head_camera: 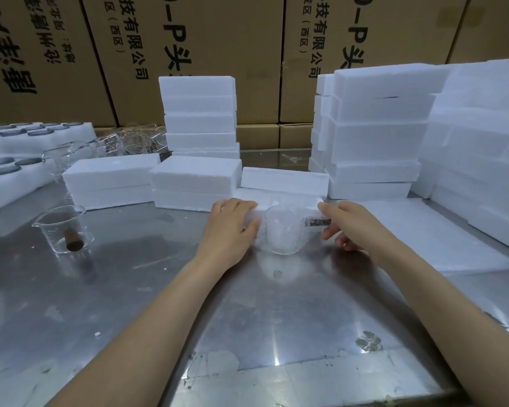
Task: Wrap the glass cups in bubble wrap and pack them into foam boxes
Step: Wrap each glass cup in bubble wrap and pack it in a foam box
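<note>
A clear glass cup (279, 233) with a wooden handle (316, 222) stands upright at the table's middle. It sits on what looks like a see-through bubble wrap sheet (276, 324) lying flat towards me. My left hand (229, 227) presses against the cup's left side, fingers and thumb around it. My right hand (353, 226) pinches the handle's outer end between thumb and fingers. Directly behind the cup lies a white foam box (309, 201) with its lid (285, 179) resting askew on top. A second bare glass cup (62, 230) stands at the left.
Closed foam boxes (194, 183) lie in a row behind, with tall stacks at back centre (200, 113) and right (379, 127). Flat foam sheets (429, 239) lie at the right. Trays of dark round lids (6, 168) and several glass cups (130, 139) stand at the left. Cardboard cartons wall the back.
</note>
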The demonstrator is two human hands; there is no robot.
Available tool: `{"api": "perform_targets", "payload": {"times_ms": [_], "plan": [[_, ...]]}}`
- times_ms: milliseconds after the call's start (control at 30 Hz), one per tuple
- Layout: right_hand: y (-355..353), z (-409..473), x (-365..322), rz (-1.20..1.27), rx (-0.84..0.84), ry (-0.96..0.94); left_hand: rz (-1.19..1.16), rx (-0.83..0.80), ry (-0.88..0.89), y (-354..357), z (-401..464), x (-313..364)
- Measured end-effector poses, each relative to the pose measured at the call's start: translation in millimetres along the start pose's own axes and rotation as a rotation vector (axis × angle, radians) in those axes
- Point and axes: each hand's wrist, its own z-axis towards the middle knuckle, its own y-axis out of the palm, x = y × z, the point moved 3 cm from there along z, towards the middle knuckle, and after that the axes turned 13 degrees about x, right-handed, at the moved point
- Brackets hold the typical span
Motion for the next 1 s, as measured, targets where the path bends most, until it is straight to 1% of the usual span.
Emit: {"api": "perform_targets", "payload": {"times_ms": [133,200,400,533,600,767,933,1000], "plan": [[-5,0,1,0.243,-0.101,0.155,0.001,0.027,0.021,-4,1,2],[-9,1,1,0.308,-0.139,0.202,-0.001,0.035,0.029,-5,1,3],[-11,1,4,0.335,-0.200,0.280,-0.029,0.057,0.032,-6,2,3],[-8,-4,4,0.311,-0.290,0.329,0.023,-0.012,0.076,-5,4,5],[-6,-5,3,0.353,-0.312,0.329,0.036,-0.033,0.088,-6,5,8],[-10,-5,-5,0.552,-0.330,0.339,-0.023,-0.014,0.126,-13,2,17],[-15,-3,-14,0.709,-0.286,0.343,-0.041,-0.010,0.117,-12,1,21],[-16,0,-18,0.754,-0.245,0.325,-0.145,-0.022,0.081,-10,0,19]]}}
